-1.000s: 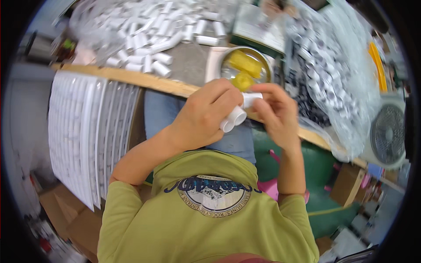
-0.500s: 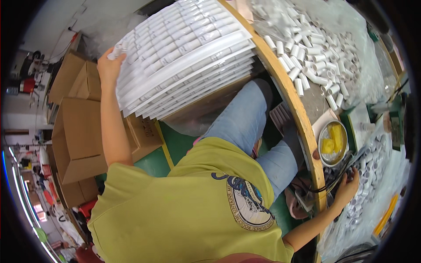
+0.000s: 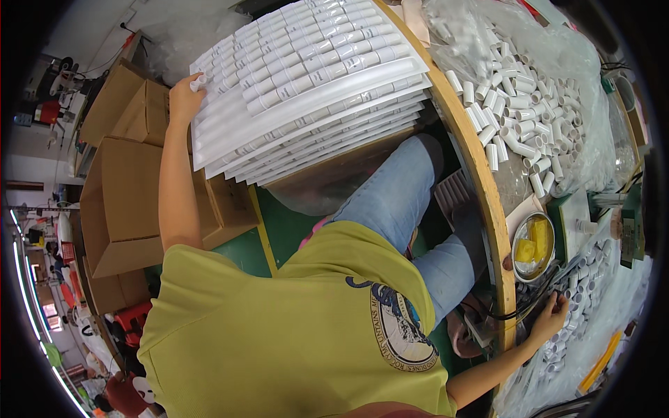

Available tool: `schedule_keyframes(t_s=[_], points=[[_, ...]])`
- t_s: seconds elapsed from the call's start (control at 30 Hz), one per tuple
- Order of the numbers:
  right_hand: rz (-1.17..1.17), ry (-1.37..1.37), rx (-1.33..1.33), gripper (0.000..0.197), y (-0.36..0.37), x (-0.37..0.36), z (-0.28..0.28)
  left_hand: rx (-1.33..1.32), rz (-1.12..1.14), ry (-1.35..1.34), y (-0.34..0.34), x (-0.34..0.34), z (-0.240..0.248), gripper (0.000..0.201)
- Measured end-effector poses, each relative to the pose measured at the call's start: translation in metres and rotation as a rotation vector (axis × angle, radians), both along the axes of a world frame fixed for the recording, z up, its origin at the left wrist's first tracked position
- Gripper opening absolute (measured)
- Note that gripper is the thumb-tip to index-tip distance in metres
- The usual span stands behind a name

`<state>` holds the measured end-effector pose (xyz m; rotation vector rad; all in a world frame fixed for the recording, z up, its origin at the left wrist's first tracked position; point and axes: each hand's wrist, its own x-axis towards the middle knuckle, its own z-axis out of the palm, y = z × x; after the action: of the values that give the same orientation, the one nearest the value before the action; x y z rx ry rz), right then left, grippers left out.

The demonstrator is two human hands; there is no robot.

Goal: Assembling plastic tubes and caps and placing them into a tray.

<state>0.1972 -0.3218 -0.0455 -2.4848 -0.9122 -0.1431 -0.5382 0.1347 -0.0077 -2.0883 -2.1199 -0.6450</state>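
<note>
The left hand [image 3: 184, 102], beside the right one a second ago, now reaches far left, pinching a white tube [image 3: 198, 83] at the edge of stacked trays [image 3: 216, 136]; the right hand [image 3: 549, 319] is at a tube heap [image 3: 592, 268], its grip impossible to tell. Cardboard boxes [image 3: 125, 202], green floor [image 3: 286, 223], then the wood-edged counter [image 3: 486, 181] bearing loose tubes [image 3: 526, 127] and a metal bowl [image 3: 531, 279] with yellow blocks [image 3: 538, 233].

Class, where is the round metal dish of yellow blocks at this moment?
In the head view, the dish is toward the right, beside the light wooden table edge, pictured just above the person's bare right hand.
</note>
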Motion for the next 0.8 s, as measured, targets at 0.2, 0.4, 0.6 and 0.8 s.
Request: schedule_keyframes(t_s=[0.2, 0.4, 0.6, 0.8], points=[[0.022, 0.061, 0.112, 0.026, 0.001, 0.001, 0.000, -0.072, -0.083, -0.372, -0.012, -0.004, -0.021, 0.063], [-0.003, 0.061, 0.100, 0.026, -0.005, -0.001, 0.004, -0.275, -0.162, -0.276, 0.000, -0.020, -0.035, 0.055], [0.045, -0.024, 0.327, 0.024, -0.005, 0.009, -0.003, -0.252, 0.180, -0.333, -0.006, 0.013, -0.021, 0.057], [0.062, 0.048, 0.421, 0.018, 0.025, -0.043, 0.030, 0.383, -0.494, -0.008, -0.058, 0.256, 0.025, 0.048]])
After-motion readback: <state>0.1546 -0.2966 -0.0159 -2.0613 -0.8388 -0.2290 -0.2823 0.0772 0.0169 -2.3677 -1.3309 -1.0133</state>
